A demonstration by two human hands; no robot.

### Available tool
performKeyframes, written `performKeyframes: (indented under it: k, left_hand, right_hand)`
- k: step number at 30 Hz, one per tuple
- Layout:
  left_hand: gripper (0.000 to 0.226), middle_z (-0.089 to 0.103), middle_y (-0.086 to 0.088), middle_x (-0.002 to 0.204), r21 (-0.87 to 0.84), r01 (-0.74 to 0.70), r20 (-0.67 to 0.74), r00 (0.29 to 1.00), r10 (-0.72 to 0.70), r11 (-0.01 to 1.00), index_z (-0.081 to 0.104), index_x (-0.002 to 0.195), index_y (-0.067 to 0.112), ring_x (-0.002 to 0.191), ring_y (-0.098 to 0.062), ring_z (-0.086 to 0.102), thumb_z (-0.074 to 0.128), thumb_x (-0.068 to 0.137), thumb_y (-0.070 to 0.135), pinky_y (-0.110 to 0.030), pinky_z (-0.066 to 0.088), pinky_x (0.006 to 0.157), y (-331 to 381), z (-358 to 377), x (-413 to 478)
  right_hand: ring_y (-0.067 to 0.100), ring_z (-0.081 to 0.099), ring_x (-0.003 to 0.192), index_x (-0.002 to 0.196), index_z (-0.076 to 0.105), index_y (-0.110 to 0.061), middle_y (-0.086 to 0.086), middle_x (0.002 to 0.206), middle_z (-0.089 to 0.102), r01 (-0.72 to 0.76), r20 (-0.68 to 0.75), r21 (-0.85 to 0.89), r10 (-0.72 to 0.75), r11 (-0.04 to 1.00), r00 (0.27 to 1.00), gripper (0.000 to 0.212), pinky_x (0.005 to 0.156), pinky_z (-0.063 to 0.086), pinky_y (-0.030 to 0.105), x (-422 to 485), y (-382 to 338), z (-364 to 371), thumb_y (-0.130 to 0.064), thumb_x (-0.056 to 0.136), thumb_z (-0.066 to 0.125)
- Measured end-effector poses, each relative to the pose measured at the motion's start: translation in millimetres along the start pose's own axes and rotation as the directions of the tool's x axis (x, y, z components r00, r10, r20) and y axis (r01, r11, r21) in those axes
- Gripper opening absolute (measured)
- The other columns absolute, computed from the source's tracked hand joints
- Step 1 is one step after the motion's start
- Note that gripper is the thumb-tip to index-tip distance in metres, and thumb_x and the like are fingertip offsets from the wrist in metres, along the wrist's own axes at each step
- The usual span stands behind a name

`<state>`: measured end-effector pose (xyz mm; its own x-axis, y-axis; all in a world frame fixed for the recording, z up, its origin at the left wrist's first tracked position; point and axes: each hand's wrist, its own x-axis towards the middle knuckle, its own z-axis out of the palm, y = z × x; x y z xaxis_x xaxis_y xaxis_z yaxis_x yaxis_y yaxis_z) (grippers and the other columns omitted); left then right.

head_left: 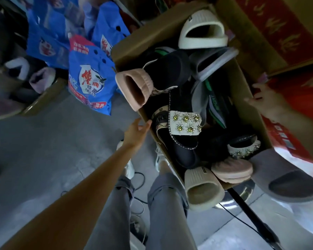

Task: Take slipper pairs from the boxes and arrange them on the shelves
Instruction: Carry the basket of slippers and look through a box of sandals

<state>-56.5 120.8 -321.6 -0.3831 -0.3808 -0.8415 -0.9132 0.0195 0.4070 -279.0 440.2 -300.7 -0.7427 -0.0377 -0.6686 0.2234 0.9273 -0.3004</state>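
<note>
Fingers (138, 123) of left hand (135, 132) are resting loose against cardboard box (242, 87) left edge; right hand (260, 99) is gripping right edge.

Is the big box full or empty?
Full: the cardboard box holds a heap of slippers, and the pink slipper pokes over its rim.

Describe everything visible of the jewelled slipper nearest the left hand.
The jewelled slipper is an open-toe slide: dark footbed, pale stitched rim, white strap studded with flower-shaped gems. It lies strap-up, tilted, on other slippers inside the box, by the wall that the left hand touches. The hand does not touch it.
</note>
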Motion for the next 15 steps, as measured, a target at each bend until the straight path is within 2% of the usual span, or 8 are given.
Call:
performKeyframes:
  k: [2, 5, 7, 10, 15]
  left_hand:
    - [0.072, 0.064, -0.002, 0.084, -0.048, 0.003, -0.035, 0.999, -0.005, 0.999, 0.055, 0.126, 0.016, 0.099, -0.035, 0.065, 0.058, 0.074, 0.066, -0.051, 0.053, 0.089, 4, 6, 4]
    - [0.045, 0.06, 0.0, 0.073, -0.102, -0.008, -0.089, 0.996, -0.001, 0.995, 0.057, 0.115, 0.009, 0.083, -0.03, 0.065, 0.058, 0.09, 0.047, -0.048, 0.056, 0.084, 9, 10, 3]
    - [0.048, 0.061, -0.003, 0.082, -0.122, -0.003, -0.088, 0.996, -0.008, 0.993, 0.055, 0.124, 0.005, 0.079, -0.025, 0.063, 0.058, 0.092, 0.041, -0.044, 0.058, 0.08, 8, 12, 6]
    - [0.05, 0.064, -0.012, 0.101, -0.139, 0.012, -0.072, 0.997, -0.022, 0.99, 0.053, 0.129, 0.007, 0.085, -0.02, 0.063, 0.059, 0.092, 0.04, -0.039, 0.059, 0.075, 7, 14, 8]
    - [0.047, 0.063, -0.01, 0.099, -0.218, 0.012, -0.068, 0.997, -0.027, 0.976, 0.055, 0.126, 0.011, 0.097, -0.026, 0.065, 0.063, 0.089, 0.04, -0.045, 0.059, 0.076, 7, 19, 12]
  right_hand:
    - [0.039, 0.053, 0.117, 0.14, 0.041, -0.011, 0.024, 0.13, 0.055, 0.006, 0.007, -0.042, -0.006, 0.999, 1.0, 0.052, 0.093, 0.043, 0.041, 5, 5, 2, -0.024, 0.093, 0.06]
    - [0.042, 0.053, 0.117, 0.14, 0.041, -0.011, 0.026, 0.13, 0.054, 0.039, 0.006, -0.112, -0.039, 0.993, 0.999, 0.048, 0.096, 0.042, 0.042, 9, 8, 3, -0.025, 0.096, 0.055]
    - [0.044, 0.053, 0.117, 0.141, 0.042, -0.012, 0.026, 0.129, 0.055, 0.062, 0.002, -0.116, -0.062, 0.991, 0.998, 0.045, 0.096, 0.042, 0.044, 12, 9, 4, -0.026, 0.098, 0.05]
    - [0.044, 0.053, 0.116, 0.14, 0.044, -0.012, 0.027, 0.128, 0.056, 0.066, -0.019, -0.117, -0.069, 0.991, 0.997, 0.043, 0.097, 0.041, 0.044, 15, 13, 5, -0.027, 0.1, 0.046]
    - [0.046, 0.055, 0.113, 0.14, 0.045, -0.018, 0.025, 0.125, 0.059, 0.095, -0.045, -0.186, -0.105, 0.978, 0.993, 0.044, 0.095, 0.043, 0.045, 15, 12, 5, -0.031, 0.098, 0.05]
